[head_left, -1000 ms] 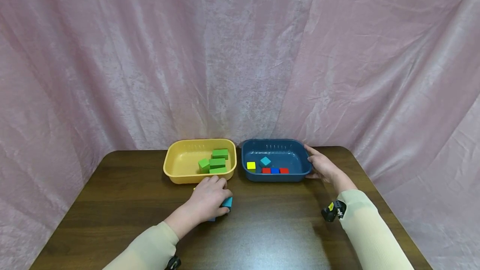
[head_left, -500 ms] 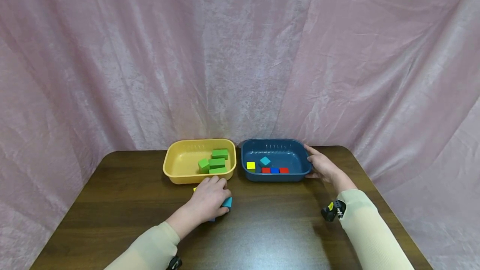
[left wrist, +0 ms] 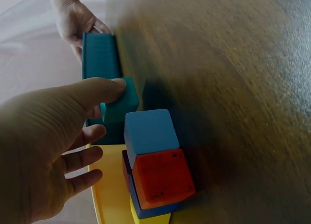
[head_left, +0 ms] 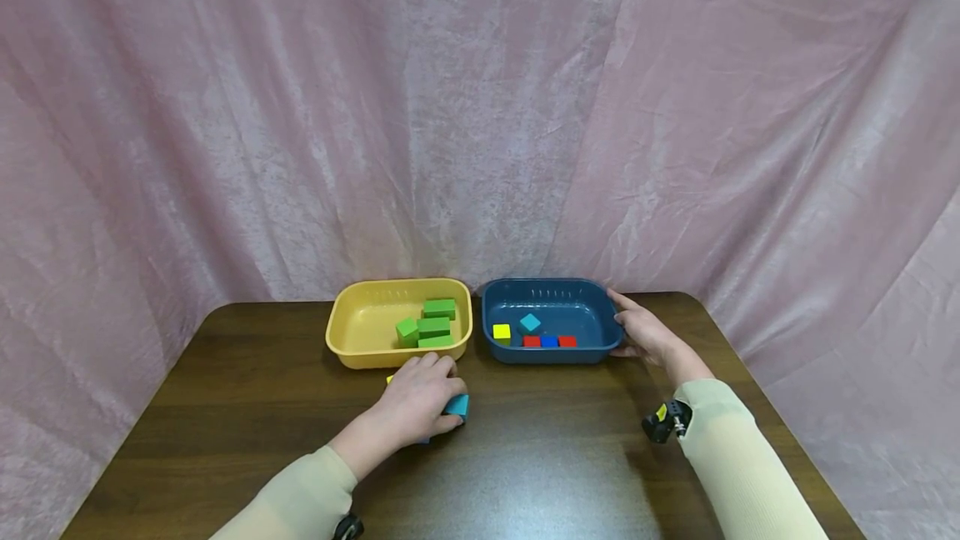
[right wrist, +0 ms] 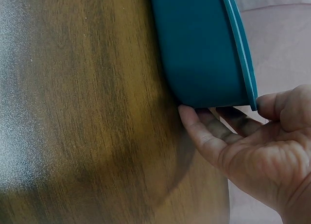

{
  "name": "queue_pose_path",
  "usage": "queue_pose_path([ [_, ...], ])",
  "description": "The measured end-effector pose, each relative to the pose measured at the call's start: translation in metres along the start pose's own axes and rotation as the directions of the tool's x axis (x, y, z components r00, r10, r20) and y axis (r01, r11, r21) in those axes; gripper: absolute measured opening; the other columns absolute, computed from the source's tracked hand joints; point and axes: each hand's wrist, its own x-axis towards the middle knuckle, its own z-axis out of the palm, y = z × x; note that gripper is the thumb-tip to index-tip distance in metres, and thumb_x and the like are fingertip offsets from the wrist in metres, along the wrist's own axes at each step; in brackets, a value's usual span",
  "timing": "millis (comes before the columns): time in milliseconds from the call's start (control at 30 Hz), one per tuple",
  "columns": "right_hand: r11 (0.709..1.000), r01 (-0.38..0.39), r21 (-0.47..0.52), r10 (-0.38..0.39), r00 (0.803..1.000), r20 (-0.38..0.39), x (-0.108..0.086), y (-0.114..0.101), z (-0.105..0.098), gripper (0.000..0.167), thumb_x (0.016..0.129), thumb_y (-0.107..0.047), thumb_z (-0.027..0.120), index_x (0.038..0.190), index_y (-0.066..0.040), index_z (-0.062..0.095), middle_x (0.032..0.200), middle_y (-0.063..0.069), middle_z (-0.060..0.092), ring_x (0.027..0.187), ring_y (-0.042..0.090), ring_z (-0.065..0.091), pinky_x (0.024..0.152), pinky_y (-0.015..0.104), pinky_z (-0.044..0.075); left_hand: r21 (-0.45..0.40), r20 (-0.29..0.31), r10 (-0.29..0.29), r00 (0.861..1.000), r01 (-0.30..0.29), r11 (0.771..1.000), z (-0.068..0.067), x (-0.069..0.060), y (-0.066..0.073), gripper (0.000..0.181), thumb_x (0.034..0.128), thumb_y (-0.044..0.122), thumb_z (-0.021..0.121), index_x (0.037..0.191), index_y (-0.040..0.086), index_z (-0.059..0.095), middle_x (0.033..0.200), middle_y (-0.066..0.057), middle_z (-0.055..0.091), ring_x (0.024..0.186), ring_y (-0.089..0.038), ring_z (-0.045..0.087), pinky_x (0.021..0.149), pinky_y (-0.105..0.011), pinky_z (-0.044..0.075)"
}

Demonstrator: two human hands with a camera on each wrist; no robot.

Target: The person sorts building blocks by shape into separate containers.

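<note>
Sleeves: a pale cream left sleeve enters from in front and to the left of the dark blue plastic tray; a matching right sleeve lies in front and to the right of it.
Table: the brown wood-grain table bears everything, shining in front of the tray.
Left hand: in front and to the left of the tray, the left hand pinches a teal cube between thumb and fingers, its lower fingers clear of it.
Held cube: this teal cube sits in front and to the left of the tray; whether it touches the table cannot be told.
Cluster: beside it, likewise front-left of the tray, a light blue cube, a red cube, a dark blue block and a yellow block crowd together.
Inside tray: a yellow cube, a second teal cube, and a blue block between two red blocks.
Right hand: the right hand, spread with nearly straight fingers, touches the tray's right end.
Left neighbour: a yellow plastic tray holds green blocks.
Backdrop: a pink velvety curtain hangs behind the tray.
</note>
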Motion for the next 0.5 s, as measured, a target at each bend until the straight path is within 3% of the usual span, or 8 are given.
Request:
queue_pose_path([
  [300, 1.000, -0.004, -0.005, 0.004, 1.000, 0.004, -0.0016, -0.0013, 0.0001, 0.065, 0.107, -0.004, 0.020, 0.166, -0.022, 0.002, 0.168, 0.023, -0.011, 0.143, 0.061, 0.019, 0.098, 0.068, 0.044, -0.057, -0.045, 0.022, 0.999, -0.024, 0.998, -0.0045, -0.0004, 0.0040, 0.035, 0.0833, 0.049, 0.082, 0.109, 0.025, 0.077, 0.100, 0.003, 0.056, 0.089, -0.017, 0.046, 0.079, -0.035, 0.045],
  [500, 1.000, 0.003, -0.001, -0.003, 1.000, 0.004, -0.0005, -0.0004, 0.0003, 0.067, 0.105, -0.002, 0.021, 0.166, -0.022, 0.002, 0.166, 0.027, -0.005, 0.141, 0.058, 0.027, 0.098, 0.067, 0.044, -0.097, -0.098, 0.017, 0.995, -0.027, 0.995, -0.0078, -0.0011, 0.0058, 0.033, 0.0829, 0.047, 0.083, 0.108, 0.026, 0.077, 0.104, 0.003, 0.058, 0.094, -0.018, 0.049, 0.083, -0.036, 0.046],
])
